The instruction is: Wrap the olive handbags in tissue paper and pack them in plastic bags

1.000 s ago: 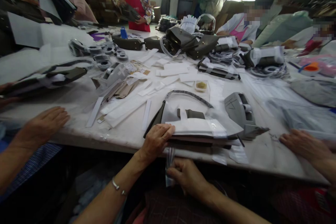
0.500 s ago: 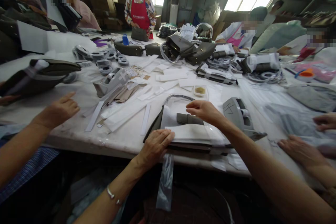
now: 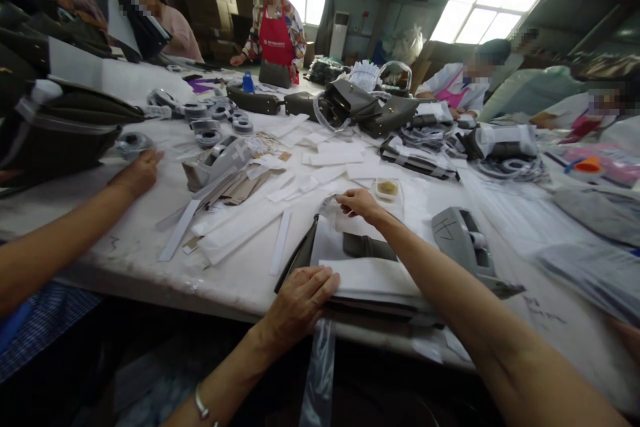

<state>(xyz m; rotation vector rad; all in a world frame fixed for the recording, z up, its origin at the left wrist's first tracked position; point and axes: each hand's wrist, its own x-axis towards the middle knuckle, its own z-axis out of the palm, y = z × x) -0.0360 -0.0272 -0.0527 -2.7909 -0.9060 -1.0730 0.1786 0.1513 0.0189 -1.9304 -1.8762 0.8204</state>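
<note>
A dark olive handbag (image 3: 295,257) lies on its side at the table's front edge, with white paper (image 3: 375,278) over its upper face. My left hand (image 3: 307,293) grips its near left corner, fingers bent over the paper and thumb out of sight. Below that hand hangs a clear plastic strip (image 3: 319,373). The fingers of my right hand (image 3: 357,205) pinch the plastic-wrapped handle (image 3: 329,202) at the bag's far side. My right forearm hides part of the bag. A short olive strap piece (image 3: 367,246) rests on the bag between my hands.
Grey tape dispensers stand to the right (image 3: 463,240) and left (image 3: 217,161). Paper strips (image 3: 245,227), tape rolls (image 3: 207,133) and a small dish (image 3: 387,188) lie beyond the bag. A co-worker's hand (image 3: 137,173) reaches in at left; other people work around the table.
My right hand has moved left and now pinches the wrapped handle. My left hand stays on the bag's corner. The left co-worker's hand has moved towards a tape roll.
</note>
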